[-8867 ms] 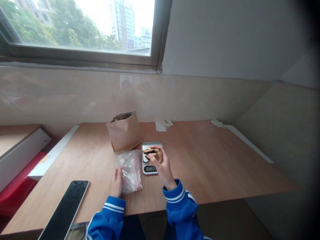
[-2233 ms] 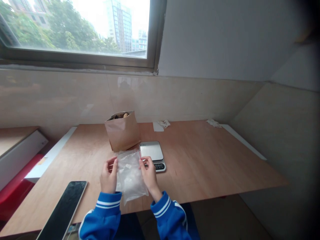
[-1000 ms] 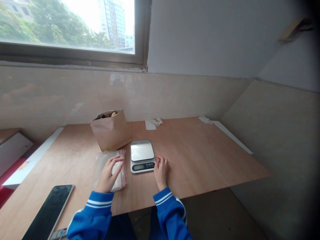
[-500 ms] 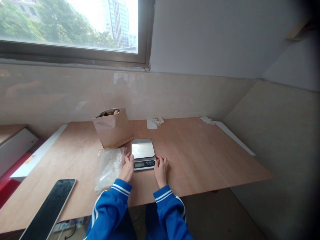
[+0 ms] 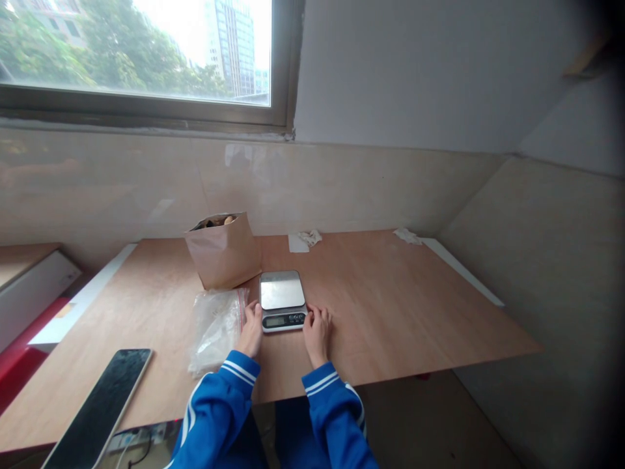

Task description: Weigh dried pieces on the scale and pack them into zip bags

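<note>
A digital kitchen scale [image 5: 282, 290] with a silver weighing plate and a dark display strip sits on the wooden table in front of me. Nothing lies on its plate. At its left front side is my left hand [image 5: 250, 331], fingers apart, with a thin gap to the scale. My right hand [image 5: 317, 331] has its thumb and curled fingers against the right front corner. Left of my left hand lies a clear zip-lock bag [image 5: 215, 335]. Behind that bag stands an open brown paper bag [image 5: 222, 254] with brownish pieces showing at its mouth; what they are I cannot tell.
A large dark tablet-like device [image 5: 100, 410] lies at the table's front left edge. White paper [image 5: 299, 243] and crumpled scraps [image 5: 407, 236] are at the back, by the tiled wall. The wooden tabletop [image 5: 415, 306] extends to the right. Cables [image 5: 139, 449] hang below it.
My left hand has eased slightly away from the scale's side. My right hand stays at its corner. The whole view has shifted a little; the bags and device have not moved.
</note>
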Demonstrator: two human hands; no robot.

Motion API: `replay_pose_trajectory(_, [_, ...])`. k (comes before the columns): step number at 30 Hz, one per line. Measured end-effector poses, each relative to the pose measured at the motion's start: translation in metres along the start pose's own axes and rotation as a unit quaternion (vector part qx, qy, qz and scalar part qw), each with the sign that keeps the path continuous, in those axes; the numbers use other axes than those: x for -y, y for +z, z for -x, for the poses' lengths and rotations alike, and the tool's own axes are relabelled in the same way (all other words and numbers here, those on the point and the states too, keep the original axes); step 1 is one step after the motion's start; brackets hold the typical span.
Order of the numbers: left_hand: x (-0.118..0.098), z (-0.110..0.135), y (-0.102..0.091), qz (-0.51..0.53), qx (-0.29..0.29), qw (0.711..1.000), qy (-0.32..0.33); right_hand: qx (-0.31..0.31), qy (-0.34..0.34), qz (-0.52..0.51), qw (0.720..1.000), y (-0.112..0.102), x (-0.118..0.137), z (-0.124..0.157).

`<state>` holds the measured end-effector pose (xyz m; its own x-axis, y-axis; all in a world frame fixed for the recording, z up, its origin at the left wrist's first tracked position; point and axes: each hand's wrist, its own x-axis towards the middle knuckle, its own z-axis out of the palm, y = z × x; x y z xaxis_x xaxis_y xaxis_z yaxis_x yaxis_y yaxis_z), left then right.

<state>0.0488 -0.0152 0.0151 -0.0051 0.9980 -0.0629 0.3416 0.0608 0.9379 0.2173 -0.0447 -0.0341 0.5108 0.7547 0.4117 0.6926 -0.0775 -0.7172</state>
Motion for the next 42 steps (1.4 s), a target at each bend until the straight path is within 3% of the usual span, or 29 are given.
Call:
replay_pose_trajectory(4, [-0.008,0.004,-0.002,-0.003,0.012,0.999,-0.034,0.014,0.0,0.005,1.0,0.001,-0.007,-0.002])
replay_pose_trajectory(11, [-0.047,0.008,-0.043,0.026,0.006,0.992,0.123,0.039,-0.003,0.047,0.998,-0.011,-0.042,-0.038])
replay_pose_trajectory(18, [-0.094,-0.017,-0.089,0.041,-0.135,0.964,0.226,0.015,0.019,0.175,0.984,-0.019,-0.072,-0.077])
replay_pose_trajectory(24, [-0.128,-0.046,-0.111,-0.103,-0.263,0.911,0.301,0.04,0.016,0.222,0.974,-0.015,-0.071,-0.077])
replay_pose_trajectory(28, [-0.149,-0.073,-0.118,-0.19,-0.272,0.883,0.333,0.039,0.015,0.233,0.972,-0.016,-0.07,-0.077])
replay_pose_trajectory(35, [-0.149,-0.121,-0.124,-0.337,-0.217,0.866,0.301,0.019,0.019,0.212,0.977,-0.016,-0.073,-0.078])
replay_pose_trajectory(42, [-0.139,-0.124,-0.122,-0.445,-0.201,0.829,0.272,0.031,0.023,0.248,0.968,-0.017,-0.068,-0.082])
